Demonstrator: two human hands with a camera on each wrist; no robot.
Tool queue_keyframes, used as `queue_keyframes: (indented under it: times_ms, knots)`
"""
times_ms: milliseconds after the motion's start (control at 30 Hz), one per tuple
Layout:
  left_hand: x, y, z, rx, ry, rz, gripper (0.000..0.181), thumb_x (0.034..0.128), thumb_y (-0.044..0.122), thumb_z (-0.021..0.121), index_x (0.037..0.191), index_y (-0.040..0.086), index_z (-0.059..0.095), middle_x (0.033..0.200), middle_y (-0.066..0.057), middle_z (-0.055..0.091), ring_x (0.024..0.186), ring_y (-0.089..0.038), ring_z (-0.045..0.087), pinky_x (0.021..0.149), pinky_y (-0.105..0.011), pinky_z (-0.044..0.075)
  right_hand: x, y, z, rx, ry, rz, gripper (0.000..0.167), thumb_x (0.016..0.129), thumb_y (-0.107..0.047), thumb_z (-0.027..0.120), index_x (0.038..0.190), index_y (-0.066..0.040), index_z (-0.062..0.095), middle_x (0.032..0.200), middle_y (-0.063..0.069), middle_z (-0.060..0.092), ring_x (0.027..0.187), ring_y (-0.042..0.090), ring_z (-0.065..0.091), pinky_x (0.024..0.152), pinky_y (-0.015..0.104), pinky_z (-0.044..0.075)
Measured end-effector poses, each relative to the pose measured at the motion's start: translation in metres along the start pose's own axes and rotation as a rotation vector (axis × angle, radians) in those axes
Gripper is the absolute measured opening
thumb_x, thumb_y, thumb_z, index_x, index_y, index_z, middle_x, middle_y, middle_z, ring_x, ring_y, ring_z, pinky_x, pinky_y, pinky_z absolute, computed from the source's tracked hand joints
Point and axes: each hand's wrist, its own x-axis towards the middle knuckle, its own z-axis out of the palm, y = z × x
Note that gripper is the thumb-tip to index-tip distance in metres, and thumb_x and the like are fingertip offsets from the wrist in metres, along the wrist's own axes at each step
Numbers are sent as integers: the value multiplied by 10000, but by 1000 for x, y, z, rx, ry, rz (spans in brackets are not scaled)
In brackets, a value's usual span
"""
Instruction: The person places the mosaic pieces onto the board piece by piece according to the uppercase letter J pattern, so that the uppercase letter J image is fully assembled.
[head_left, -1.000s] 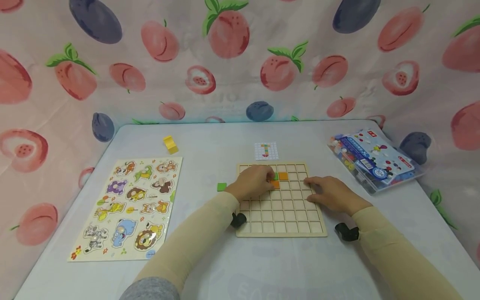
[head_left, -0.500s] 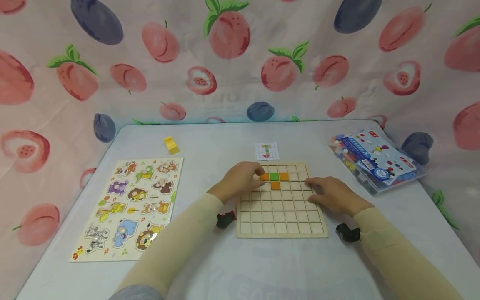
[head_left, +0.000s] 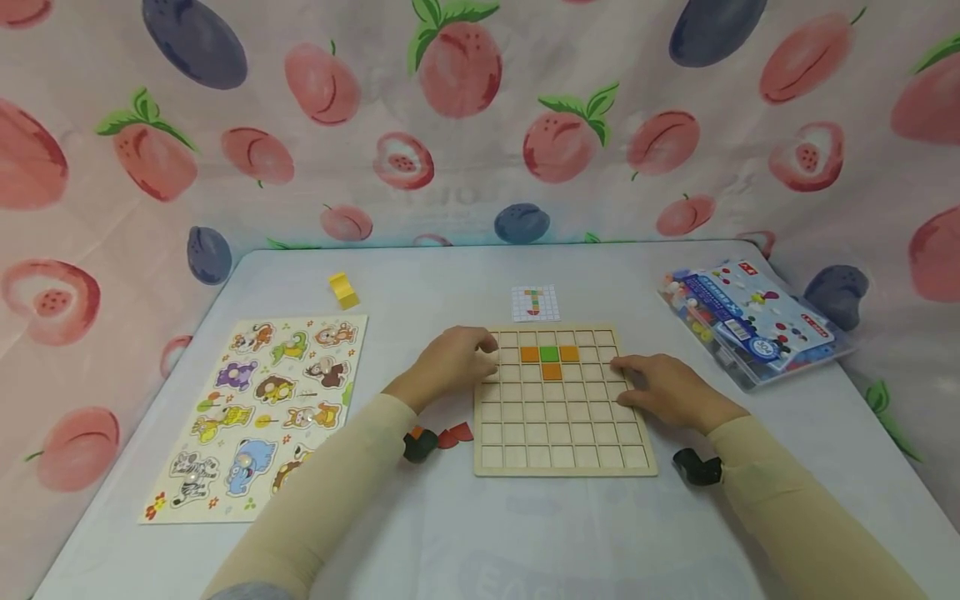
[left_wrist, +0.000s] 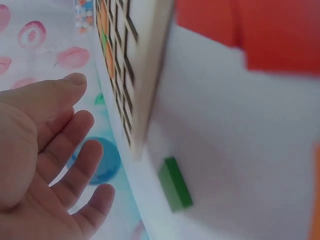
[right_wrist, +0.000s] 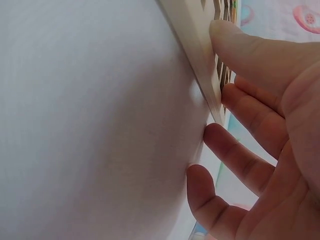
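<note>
Three orange tiles [head_left: 551,372] and one green tile [head_left: 549,354] lie in a T shape in the upper part of the wooden grid board [head_left: 565,472]. My left hand [head_left: 442,367] hovers at the board's left edge with fingers parted and nothing held. In the left wrist view, a loose green block [left_wrist: 175,185] lies on the table beyond the fingers [left_wrist: 87,160]; the hand hides it in the head view. My right hand [head_left: 671,389] rests thumb and fingertips against the board's right edge, also seen in the right wrist view.
Red pieces [head_left: 454,435] and an orange one [head_left: 417,432] lie left of the board. A small pattern card [head_left: 536,303] is behind it. Yellow blocks [head_left: 343,291] and an animal puzzle [head_left: 258,400] are left, a plastic case [head_left: 753,321] right.
My left hand has moved left off the tiles, leaving an orange tile to the left of the green one and uncovering red pieces. My right hand has stayed at the board's edge.
</note>
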Motion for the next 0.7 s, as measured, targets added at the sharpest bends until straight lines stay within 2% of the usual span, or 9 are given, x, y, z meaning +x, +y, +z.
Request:
queue_keyframes:
  times_ms: [233,400,700]
  knots:
    - [-7,-17,-3,15,14,-10,290,917,205,720,1190,112,690,1186,-20,665,1153,-229,561,996,-389,452,0,0,0,1,-11,5,590,932,-234,715,1444,-21,513,1438,251,497,1329,489,417,1073,629,315]
    - [-11,-27,-6,-7,21,-27,298,911,190,719,1196,107,689,1196,-28,663,1162,-230,570,1007,-395,452,0,0,0,0,-14,6,589,936,-234,712,1446,-21,509,1438,250,497,1329,489,417,1073,629,314]
    - [-19,-40,-9,18,2,-38,322,902,178,747,1207,94,686,1185,-21,681,1140,-227,596,1000,-385,466,0,1,-2,-6,2,-22,586,935,-236,710,1438,-9,513,1419,257,513,1312,494,435,1065,628,328]
